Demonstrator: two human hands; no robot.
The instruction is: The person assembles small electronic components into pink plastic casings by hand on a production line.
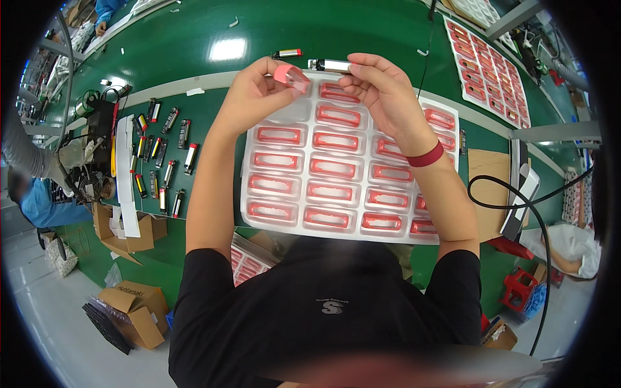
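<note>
A pink-red plastic casing sits pinched in my left hand, above the far left corner of a white tray. Level with it, my right hand grips a slim battery assembly, silvery with a dark end, between thumb and fingers. The assembly points left toward the casing, and the two are apart. Below both hands, the tray's pockets hold rows of similar red casings. My right forearm hides part of the tray's right side. Another battery assembly, yellow and red at one end, lies just beyond my left hand.
Several battery assemblies lie scattered left of the tray on the green table. A second filled tray is at the far right. A black cable loops near cardboard. A co-worker's blue sleeve shows at left.
</note>
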